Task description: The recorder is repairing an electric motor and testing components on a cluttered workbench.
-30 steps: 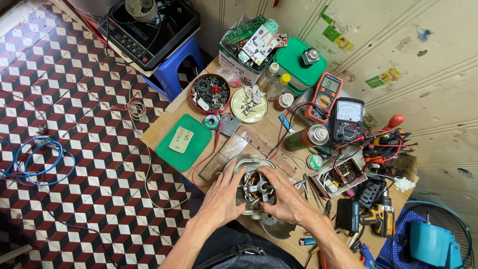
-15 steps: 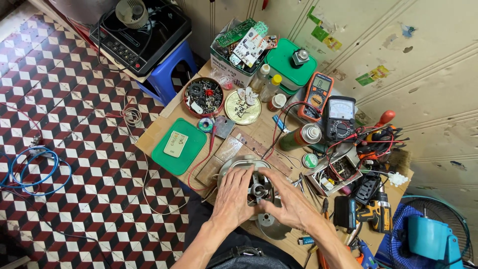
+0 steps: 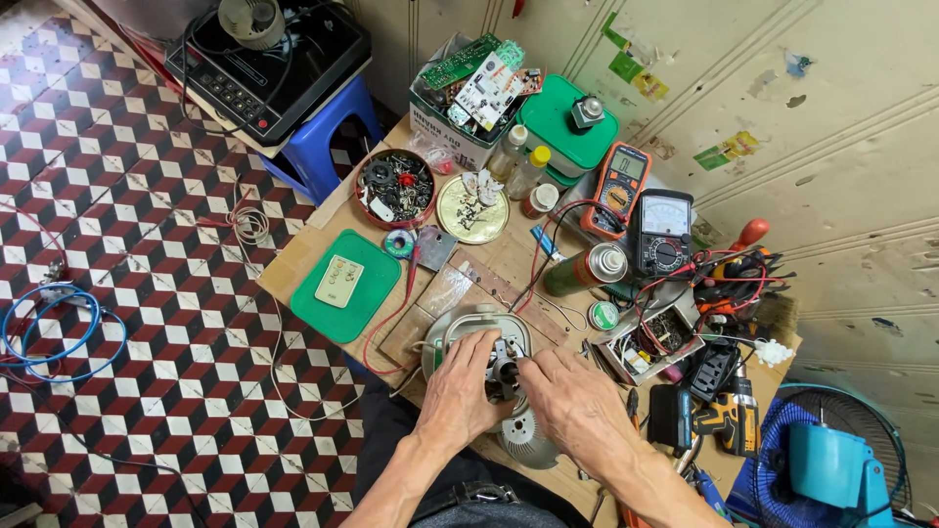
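On the left side of the tabletop (image 3: 303, 259) lies a green lid (image 3: 345, 285). Near the front edge sits a small motor (image 3: 486, 354), straight ahead of the person and between both hands; its shaft seems to point up toward the camera. The left hand (image 3: 460, 388) cups its left flank, fingers spread. The right hand (image 3: 575, 398) is equally close, its fingertips pinching a part at the motor's middle. A spray can (image 3: 585, 269) lies further right.
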